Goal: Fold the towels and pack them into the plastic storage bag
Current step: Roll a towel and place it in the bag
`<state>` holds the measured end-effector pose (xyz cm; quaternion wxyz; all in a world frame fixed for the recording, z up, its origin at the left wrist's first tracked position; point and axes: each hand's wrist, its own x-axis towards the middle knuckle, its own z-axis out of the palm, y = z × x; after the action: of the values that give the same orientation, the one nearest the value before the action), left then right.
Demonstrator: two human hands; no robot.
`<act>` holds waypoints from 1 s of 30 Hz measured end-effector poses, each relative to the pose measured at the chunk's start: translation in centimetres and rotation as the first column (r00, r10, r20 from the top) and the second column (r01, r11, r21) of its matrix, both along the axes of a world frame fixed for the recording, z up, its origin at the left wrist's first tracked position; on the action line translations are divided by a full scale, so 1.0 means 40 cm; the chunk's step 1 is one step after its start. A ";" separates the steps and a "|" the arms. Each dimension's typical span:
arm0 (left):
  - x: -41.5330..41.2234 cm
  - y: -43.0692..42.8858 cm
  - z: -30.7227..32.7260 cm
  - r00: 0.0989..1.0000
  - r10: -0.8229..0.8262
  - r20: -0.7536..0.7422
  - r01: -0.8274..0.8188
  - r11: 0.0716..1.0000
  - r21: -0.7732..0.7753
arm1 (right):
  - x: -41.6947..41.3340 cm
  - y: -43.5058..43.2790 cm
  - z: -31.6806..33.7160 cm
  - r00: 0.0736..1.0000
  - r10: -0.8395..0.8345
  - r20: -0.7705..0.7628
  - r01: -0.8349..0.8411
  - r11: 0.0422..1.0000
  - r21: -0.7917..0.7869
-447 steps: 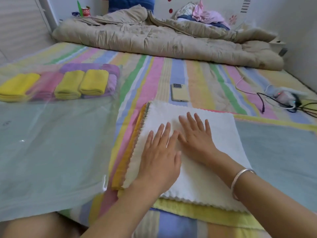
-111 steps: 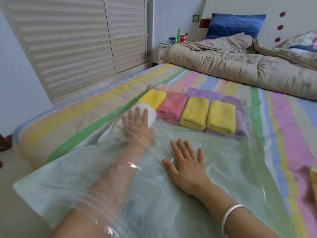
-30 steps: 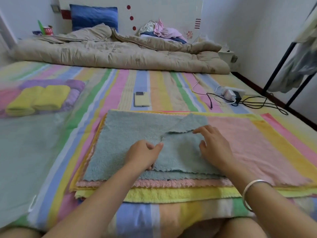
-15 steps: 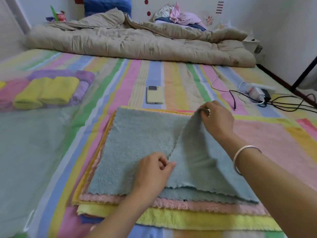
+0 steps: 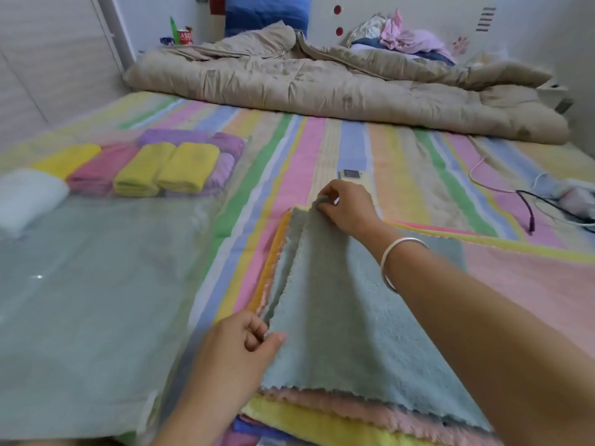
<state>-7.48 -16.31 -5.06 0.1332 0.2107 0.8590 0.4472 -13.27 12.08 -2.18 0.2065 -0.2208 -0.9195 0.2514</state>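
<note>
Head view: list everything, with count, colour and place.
sheet: one, striped, under everything
towel: one, blue-grey, half folded on stack
stack: several towels, pink, yellow, orange, beneath it
bag: one, clear, left on sheet
folded towels: several, yellow, pink, purple, white, inside bag
phone: one, yellow, centre of sheet
quilt: one, beige, far end
pillow: one, blue, behind quilt
cables: few, white and black, right edge
bracelet: one, silver, right wrist
left hand: pinches towel's near edge
right hand: pinches towel's far corner

hands [image 5: 238,352] [image 5: 347,207] 2 | bag [image 5: 96,300] 1 | folded yellow towels [image 5: 66,159] [image 5: 141,170] [image 5: 190,167] 3 | phone [image 5: 352,174] 1
</note>
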 end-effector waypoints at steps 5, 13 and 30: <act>-0.029 -0.035 0.007 1.000 0.003 0.014 -0.002 1.000 -0.030 | -0.064 -0.025 -0.007 0.998 0.042 0.044 -0.045 0.996 0.075; -0.030 -0.038 0.026 0.951 -0.032 -0.307 -0.075 0.941 -0.331 | -0.030 -0.067 -0.043 0.992 0.121 0.022 -0.122 0.991 0.052; 0.049 0.015 -0.097 0.284 -0.772 -0.568 0.543 0.618 -0.568 | 0.686 -0.035 -0.118 0.843 -0.080 0.532 -0.037 0.978 0.206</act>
<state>-5.53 -15.70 -8.95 -0.0498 0.6983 0.7080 0.0929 14.16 10.68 -6.92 -0.0346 -0.2698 -0.9590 0.0792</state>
